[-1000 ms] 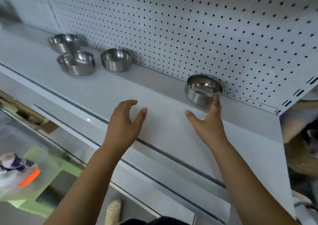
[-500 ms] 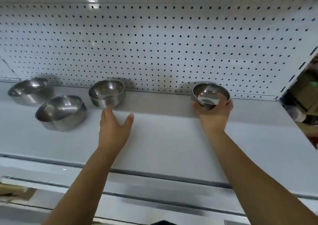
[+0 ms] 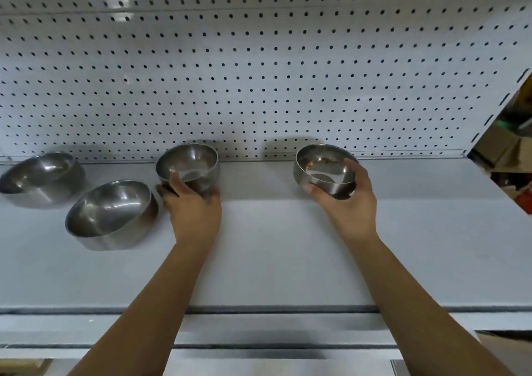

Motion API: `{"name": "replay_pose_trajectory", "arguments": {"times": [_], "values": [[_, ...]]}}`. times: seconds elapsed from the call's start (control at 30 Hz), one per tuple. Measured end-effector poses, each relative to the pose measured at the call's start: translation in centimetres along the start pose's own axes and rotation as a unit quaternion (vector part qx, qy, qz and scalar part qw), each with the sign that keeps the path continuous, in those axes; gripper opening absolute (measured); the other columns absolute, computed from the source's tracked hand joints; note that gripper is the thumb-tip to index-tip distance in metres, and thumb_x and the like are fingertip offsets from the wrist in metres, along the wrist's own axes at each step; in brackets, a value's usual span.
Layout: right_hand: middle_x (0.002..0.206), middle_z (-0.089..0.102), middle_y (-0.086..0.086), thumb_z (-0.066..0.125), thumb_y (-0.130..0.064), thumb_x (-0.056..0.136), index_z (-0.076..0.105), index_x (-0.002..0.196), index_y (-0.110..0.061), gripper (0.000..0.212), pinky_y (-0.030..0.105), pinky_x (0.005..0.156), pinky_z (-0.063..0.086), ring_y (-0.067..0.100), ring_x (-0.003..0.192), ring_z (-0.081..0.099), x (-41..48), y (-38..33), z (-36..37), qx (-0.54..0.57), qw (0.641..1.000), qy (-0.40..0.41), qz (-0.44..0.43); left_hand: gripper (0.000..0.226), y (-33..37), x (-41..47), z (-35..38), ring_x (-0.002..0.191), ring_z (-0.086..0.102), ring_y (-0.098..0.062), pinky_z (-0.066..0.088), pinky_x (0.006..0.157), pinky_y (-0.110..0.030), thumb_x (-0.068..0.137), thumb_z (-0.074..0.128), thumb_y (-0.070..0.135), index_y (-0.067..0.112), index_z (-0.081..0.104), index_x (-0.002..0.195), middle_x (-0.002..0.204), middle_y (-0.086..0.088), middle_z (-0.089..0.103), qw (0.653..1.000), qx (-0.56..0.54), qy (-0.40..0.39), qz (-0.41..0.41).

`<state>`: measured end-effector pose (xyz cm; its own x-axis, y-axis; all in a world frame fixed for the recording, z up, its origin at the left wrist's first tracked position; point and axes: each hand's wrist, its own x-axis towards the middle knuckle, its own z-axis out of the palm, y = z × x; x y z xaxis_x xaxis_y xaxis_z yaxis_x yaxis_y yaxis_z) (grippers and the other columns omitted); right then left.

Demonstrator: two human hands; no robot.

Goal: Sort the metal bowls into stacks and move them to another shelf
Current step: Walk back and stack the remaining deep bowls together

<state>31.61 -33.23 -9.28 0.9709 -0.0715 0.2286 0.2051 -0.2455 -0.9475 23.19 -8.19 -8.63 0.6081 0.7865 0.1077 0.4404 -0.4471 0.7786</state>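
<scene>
Several metal bowls sit on a white shelf [image 3: 273, 246] against a pegboard wall. My left hand [image 3: 193, 211] grips a small metal bowl [image 3: 188, 161] from its near side, thumb over the rim. My right hand [image 3: 348, 203] grips another small metal bowl [image 3: 324, 164], thumb at its left wall and fingers curled over its right rim. Two larger metal bowls stand to the left: one [image 3: 109, 214] near my left hand, one [image 3: 40, 177] further back at the frame's left edge.
The white pegboard [image 3: 259, 73] rises right behind the bowls. The shelf's front lip [image 3: 259, 309] runs across below my forearms, with a lower shelf edge under it. Cardboard boxes and clutter [image 3: 509, 151] show past the shelf's right end.
My left hand reached forward and closed around the small bowl it was short of. My right hand tightened its hold on the right bowl, which now sits a little nearer.
</scene>
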Motion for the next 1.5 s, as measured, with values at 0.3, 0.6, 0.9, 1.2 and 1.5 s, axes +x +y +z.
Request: {"name": "replay_pose_trajectory", "arguments": {"times": [0.3, 0.6, 0.9, 1.2, 1.5], "values": [[0.129, 0.060, -0.012, 0.097, -0.040, 0.065, 0.053, 0.135, -0.041, 0.082, 0.038, 0.105, 0.053, 0.011, 0.114, 0.063, -0.4, -0.1, 0.3, 0.046, 0.998, -0.011, -0.031, 0.040, -0.7, -0.7, -0.5, 0.085, 0.058, -0.016, 0.040, 0.079, -0.029, 0.092, 0.073, 0.033, 0.013, 0.053, 0.120, 0.124, -0.008, 0.058, 0.992, -0.059, 0.030, 0.110], [0.130, 0.056, -0.020, 0.091, -0.035, 0.074, 0.038, 0.144, -0.033, 0.088, 0.019, 0.095, 0.051, -0.002, 0.111, 0.063, -2.2, -1.6, 0.0, 0.048, 0.993, 0.044, -0.101, 0.053, -0.8, -1.9, -0.7, 0.100, 0.058, 0.009, 0.043, 0.092, -0.010, 0.079, 0.086, 0.034, 0.031, 0.064, 0.127, 0.104, 0.029, 0.059, 0.952, -0.110, -0.154, 0.242], [0.142, 0.052, -0.013, 0.086, -0.052, 0.066, 0.024, 0.156, -0.029, 0.111, 0.038, 0.115, 0.047, 0.003, 0.130, 0.057, -2.5, -4.9, 1.9, 0.130, 0.990, 0.015, -0.055, 0.083, -0.9, -1.7, -0.5, 0.109, 0.059, 0.011, 0.042, 0.095, -0.004, 0.074, 0.090, 0.032, 0.038, 0.049, 0.146, 0.116, 0.022, 0.065, 0.932, -0.144, -0.248, 0.221], [0.121, 0.048, -0.040, 0.094, -0.042, 0.070, 0.023, 0.153, -0.039, 0.110, 0.019, 0.103, 0.045, -0.019, 0.114, 0.052, -2.5, -5.2, 4.0, 0.051, 0.995, -0.084, -0.036, 0.079, -0.9, -1.1, -0.6, 0.111, 0.063, 0.011, 0.046, 0.106, -0.022, 0.074, 0.089, 0.033, 0.033, 0.052, 0.144, 0.121, 0.034, 0.063, 0.928, -0.144, -0.269, 0.215], [0.124, 0.051, -0.040, 0.096, -0.037, 0.068, 0.017, 0.162, -0.031, 0.123, 0.003, 0.096, 0.040, -0.030, 0.113, 0.048, -3.4, -4.6, 4.6, 0.027, 0.992, -0.123, -0.026, 0.079, -1.1, -0.8, -0.4, 0.110, 0.064, 0.008, 0.041, 0.091, -0.001, 0.075, 0.089, 0.035, 0.029, 0.054, 0.145, 0.128, 0.022, 0.066, 0.927, -0.147, -0.266, 0.221]]}}
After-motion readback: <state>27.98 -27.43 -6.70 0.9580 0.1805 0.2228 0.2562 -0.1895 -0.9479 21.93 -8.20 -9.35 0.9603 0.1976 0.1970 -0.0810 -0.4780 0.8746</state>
